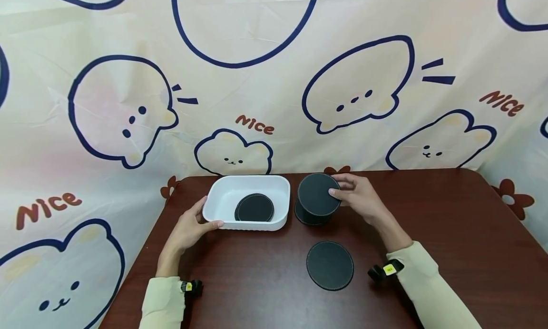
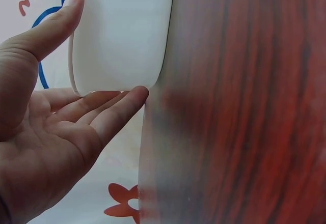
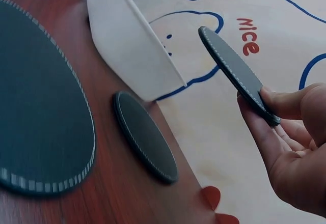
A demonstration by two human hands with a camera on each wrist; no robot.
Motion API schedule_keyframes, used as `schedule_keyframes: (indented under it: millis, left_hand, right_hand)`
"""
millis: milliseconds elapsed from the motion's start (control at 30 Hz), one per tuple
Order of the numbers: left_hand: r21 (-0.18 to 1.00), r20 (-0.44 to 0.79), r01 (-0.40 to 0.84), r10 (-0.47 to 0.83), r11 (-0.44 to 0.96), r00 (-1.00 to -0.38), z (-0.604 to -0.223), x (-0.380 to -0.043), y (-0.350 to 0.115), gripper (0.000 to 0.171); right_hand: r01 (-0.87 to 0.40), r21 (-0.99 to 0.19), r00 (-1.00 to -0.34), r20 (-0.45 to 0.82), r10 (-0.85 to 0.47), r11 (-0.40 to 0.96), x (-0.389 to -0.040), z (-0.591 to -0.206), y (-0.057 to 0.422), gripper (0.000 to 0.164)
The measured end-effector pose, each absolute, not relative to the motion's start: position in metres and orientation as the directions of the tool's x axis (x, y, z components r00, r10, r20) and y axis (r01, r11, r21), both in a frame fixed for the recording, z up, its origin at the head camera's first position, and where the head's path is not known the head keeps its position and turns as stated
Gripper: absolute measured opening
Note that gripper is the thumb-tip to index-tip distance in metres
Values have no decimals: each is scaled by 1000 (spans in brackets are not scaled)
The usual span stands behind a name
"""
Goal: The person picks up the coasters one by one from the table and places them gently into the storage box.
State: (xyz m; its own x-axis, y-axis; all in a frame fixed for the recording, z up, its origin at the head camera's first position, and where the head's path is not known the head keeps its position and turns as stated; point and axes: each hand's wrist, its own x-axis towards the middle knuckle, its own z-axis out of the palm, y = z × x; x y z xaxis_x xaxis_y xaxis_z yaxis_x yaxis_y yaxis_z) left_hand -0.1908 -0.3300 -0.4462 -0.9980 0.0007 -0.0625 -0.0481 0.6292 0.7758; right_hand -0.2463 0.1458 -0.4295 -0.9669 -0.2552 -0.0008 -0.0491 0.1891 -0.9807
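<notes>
- The held disc (image 1: 318, 194), dark with a stitched rim, sits just left of the right fingertips, raised off the table and slightly tilted.
- The right hand (image 1: 359, 198) pinches it by one rim, thumb on the upper face, fingers beneath; the rim opposite the fingers is free.
- It looks thin, stiff and probably light, with a leather-like face that should slip little and hardly break; the rim seems the natural place to take hold.
- Below the pinch and a little left, the lower disc (image 1: 305, 217) lies flat, partly hidden by the held one.
- From the right fingers toward the wearer, the near disc (image 1: 330, 266) lies flat, its whole rim exposed.
- Left of the right fingers, past the held disc, stands the white tray (image 1: 247, 225); its raised wall is the edge to clear.
- The left hand (image 1: 190, 227) grips the tray's near-left corner, thumb on the near rim, fingers along the end.
- Right of the left thumb, inside the tray, rests the inner disc (image 1: 254, 208).
- Just beyond the right fingers runs the table's (image 1: 449, 234) far edge, the printed cloth (image 1: 257, 96) rising behind; room is wider rightward and toward the wearer.
</notes>
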Motion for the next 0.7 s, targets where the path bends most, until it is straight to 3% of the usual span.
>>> schedule_keyframes:
  millis: [700]
  left_hand:
    - [776,-70,-49,8,629,-998,-445,-191,-330,107]
  right_hand:
    - [41,-994,-953,-69,-297,99,-252,-433,103,49]
